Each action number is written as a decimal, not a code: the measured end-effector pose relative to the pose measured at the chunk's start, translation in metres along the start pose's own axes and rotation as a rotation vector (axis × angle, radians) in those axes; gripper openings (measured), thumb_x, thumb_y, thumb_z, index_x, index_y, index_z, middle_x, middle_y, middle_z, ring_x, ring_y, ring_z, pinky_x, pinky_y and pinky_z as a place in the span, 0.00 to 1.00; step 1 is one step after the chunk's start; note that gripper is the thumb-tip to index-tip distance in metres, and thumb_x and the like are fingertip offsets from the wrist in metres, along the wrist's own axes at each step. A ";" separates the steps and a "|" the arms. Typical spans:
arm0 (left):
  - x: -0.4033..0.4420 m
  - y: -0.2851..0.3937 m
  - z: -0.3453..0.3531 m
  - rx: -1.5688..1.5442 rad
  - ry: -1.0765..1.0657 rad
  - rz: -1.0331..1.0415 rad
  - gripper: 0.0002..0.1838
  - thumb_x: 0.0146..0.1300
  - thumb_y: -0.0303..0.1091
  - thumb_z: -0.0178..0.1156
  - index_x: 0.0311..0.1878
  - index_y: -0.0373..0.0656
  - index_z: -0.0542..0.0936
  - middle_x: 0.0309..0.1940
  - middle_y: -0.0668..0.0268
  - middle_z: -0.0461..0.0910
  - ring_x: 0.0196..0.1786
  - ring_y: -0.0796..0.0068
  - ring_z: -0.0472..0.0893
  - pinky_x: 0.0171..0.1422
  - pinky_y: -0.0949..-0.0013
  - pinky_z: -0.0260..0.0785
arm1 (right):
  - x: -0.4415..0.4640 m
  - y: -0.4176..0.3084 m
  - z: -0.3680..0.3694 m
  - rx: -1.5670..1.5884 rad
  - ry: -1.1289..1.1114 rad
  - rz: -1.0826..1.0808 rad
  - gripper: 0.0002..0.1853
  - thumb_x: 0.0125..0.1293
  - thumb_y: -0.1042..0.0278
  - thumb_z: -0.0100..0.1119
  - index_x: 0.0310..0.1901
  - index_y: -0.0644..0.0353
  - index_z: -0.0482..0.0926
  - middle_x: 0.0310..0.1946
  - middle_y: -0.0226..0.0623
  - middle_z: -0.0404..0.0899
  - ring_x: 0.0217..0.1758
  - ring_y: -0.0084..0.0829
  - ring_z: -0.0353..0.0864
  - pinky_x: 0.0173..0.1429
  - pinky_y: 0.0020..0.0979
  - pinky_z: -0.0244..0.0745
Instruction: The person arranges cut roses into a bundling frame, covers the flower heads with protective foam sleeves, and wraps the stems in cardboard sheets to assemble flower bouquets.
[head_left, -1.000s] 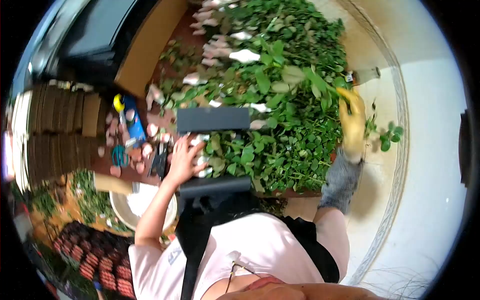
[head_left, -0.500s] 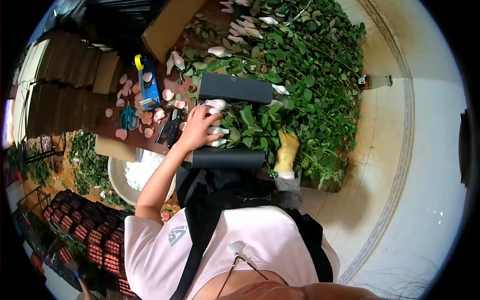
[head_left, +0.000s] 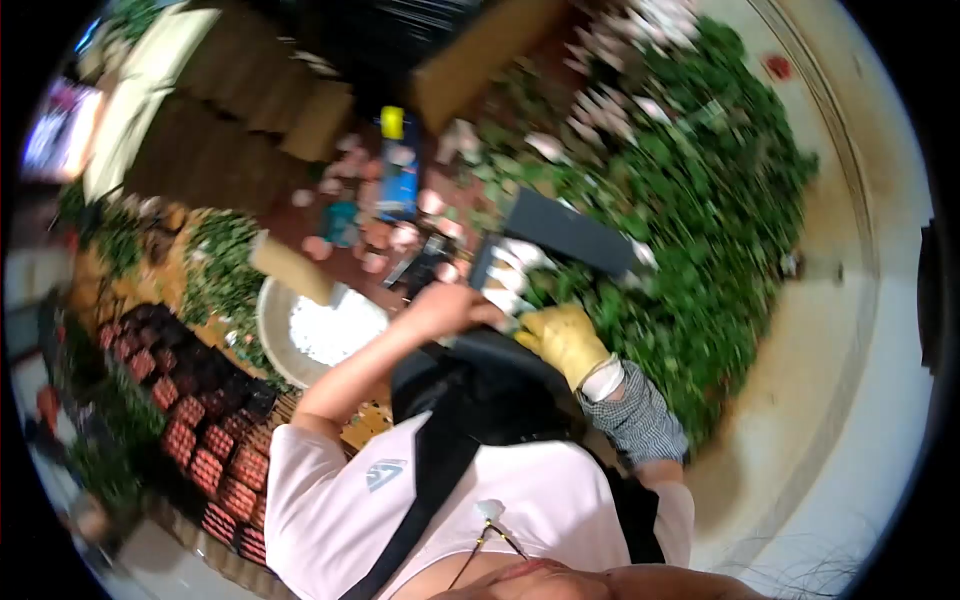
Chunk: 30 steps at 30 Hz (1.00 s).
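Several pale rose heads in white net sleeves (head_left: 512,272) lie side by side, leafy stems pointing right. A black ribbed wrapper (head_left: 570,232) stands along their far side. Its near part (head_left: 505,352) lies dark and blurred by my lap. My left hand (head_left: 455,308), bare, is beside the nearest heads with its fingers drawn together; what they hold is hidden. My right hand (head_left: 565,342), in a yellow glove, sits over the near edge of the bundle. Its fingers curl toward my left fingertips, and blur hides what they grip.
A big heap of leafy stems (head_left: 700,220) covers the right. A blue tape dispenser (head_left: 398,180), teal scissors (head_left: 340,224), a black tool (head_left: 428,262) and loose pink petals lie beyond my left hand. A pale basin (head_left: 275,340) of white pieces stands at left.
My right hand has come out of the stems, back and left toward my left hand. My left hand has moved from atop the rose heads to the bundle's near side. The view has turned.
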<state>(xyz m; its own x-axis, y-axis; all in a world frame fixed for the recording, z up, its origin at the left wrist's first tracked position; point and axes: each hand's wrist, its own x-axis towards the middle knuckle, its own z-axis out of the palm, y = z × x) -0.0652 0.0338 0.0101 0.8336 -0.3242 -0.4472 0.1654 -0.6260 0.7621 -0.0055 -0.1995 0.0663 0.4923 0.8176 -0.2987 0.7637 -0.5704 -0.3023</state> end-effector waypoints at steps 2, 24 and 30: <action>0.003 0.003 0.003 0.079 -0.002 0.016 0.24 0.64 0.61 0.59 0.47 0.53 0.88 0.36 0.55 0.86 0.40 0.52 0.85 0.47 0.53 0.76 | 0.013 0.005 0.007 0.010 -0.020 -0.048 0.14 0.62 0.51 0.63 0.32 0.53 0.82 0.25 0.40 0.83 0.31 0.42 0.84 0.38 0.46 0.75; 0.018 -0.005 0.023 -0.285 0.333 0.293 0.15 0.67 0.41 0.59 0.35 0.38 0.83 0.34 0.53 0.83 0.40 0.49 0.83 0.46 0.55 0.75 | 0.026 0.031 0.038 -0.071 0.064 0.062 0.08 0.55 0.57 0.66 0.25 0.50 0.83 0.22 0.38 0.83 0.25 0.43 0.84 0.32 0.46 0.76; -0.001 -0.002 -0.008 -0.643 0.887 0.065 0.10 0.69 0.26 0.53 0.29 0.37 0.74 0.26 0.71 0.73 0.34 0.82 0.71 0.38 0.71 0.65 | 0.036 0.030 0.071 0.489 0.000 0.677 0.07 0.59 0.66 0.60 0.25 0.51 0.85 0.25 0.40 0.85 0.31 0.39 0.86 0.34 0.43 0.77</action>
<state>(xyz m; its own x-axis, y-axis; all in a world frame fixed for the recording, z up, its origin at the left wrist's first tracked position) -0.0622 0.0413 0.0132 0.8908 0.4438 -0.0973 0.1361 -0.0562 0.9891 0.0059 -0.1927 -0.0175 0.7795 0.2862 -0.5572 0.0356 -0.9083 -0.4168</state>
